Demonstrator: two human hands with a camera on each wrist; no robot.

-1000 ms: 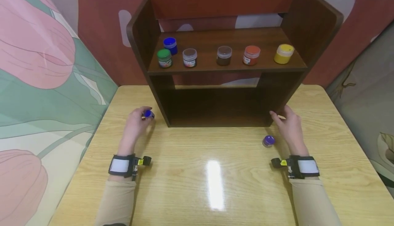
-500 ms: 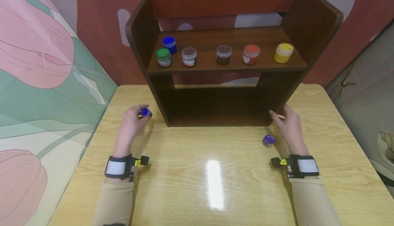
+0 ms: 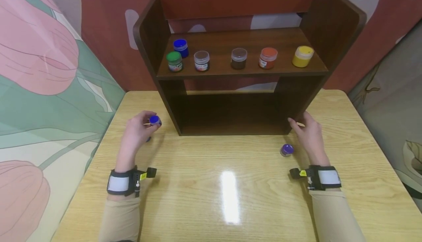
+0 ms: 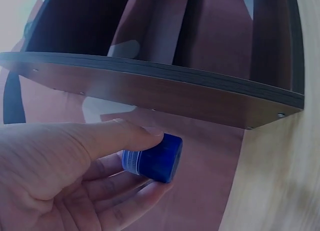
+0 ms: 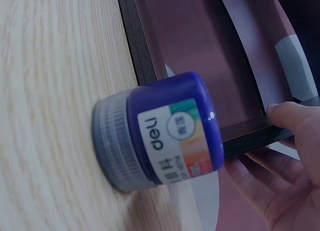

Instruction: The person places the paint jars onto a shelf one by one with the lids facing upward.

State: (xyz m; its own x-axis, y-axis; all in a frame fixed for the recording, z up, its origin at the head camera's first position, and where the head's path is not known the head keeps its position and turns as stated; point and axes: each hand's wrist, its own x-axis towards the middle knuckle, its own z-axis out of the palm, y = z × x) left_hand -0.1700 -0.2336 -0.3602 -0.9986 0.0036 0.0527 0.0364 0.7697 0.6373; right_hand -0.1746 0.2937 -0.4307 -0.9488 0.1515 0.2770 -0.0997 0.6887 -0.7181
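My left hand (image 3: 136,130) pinches a small blue paint jar (image 3: 154,120) between thumb and fingers, left of the brown shelf unit (image 3: 235,130). In the left wrist view the jar (image 4: 160,158) lies sideways to the camera, apart from the side board. Below that hand a bit of something blue (image 3: 148,139) shows, mostly hidden. My right hand (image 3: 309,134) grips the front edge of the unit's right side board, thumb inside and fingers outside. Near it a purple-lidded paint jar (image 3: 287,150) stands on the table, its label facing the right wrist camera (image 5: 160,136).
On the upper shelf stand a blue jar (image 3: 181,48), a green jar (image 3: 174,61), two dark jars with clear lids (image 3: 202,61), a red jar (image 3: 268,58) and a yellow jar (image 3: 302,56). The wooden table (image 3: 197,183) reaches toward me, and patterned cloth hangs around it.
My left hand has drifted left and slightly up with the blue jar. A blue bit beneath it has come into sight. The right hand keeps its grip on the side board.
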